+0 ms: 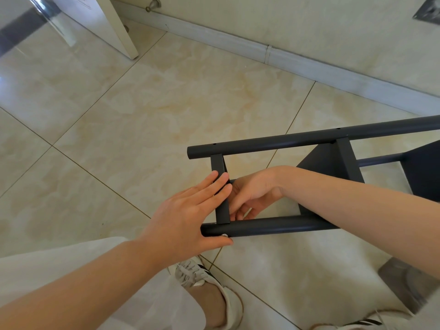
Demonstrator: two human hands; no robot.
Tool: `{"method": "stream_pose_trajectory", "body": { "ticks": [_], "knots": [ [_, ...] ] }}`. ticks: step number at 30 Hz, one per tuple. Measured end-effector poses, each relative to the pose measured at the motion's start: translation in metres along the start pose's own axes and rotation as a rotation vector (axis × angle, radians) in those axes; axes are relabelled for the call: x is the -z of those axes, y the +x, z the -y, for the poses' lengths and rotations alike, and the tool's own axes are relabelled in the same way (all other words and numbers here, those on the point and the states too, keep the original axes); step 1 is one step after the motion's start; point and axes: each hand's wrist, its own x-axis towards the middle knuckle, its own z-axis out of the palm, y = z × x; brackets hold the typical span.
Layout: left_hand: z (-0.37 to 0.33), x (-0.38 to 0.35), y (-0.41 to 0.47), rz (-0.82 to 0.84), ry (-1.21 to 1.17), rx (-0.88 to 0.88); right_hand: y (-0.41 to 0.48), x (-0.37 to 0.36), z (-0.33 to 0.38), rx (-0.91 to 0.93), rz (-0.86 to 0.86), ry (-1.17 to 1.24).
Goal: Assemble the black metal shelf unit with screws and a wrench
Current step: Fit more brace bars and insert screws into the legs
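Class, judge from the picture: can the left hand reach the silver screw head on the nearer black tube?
Probably yes: the left hand rests on the nearer tube, its thumb right beside the screw head, and nothing covers it.

One wide-angle view, worn on the person's head, faces forward and steeply down — close above the left hand [183, 217] and right hand [254, 191] at the dark grey tubular metal shelf frame [285, 141], cream marbled tile floor [142, 115] beyond.
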Motion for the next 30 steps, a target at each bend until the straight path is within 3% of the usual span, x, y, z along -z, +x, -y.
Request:
{"method": "stream_pose_trajectory", "body": {
  "ticks": [30],
  "knots": [
    [-0.0002, 0.0003, -0.0002, 0.010, 0.015, 0.005, -0.0035, 0.0012, 0.0033, -0.047, 0.011, -0.008]
  ]
}}
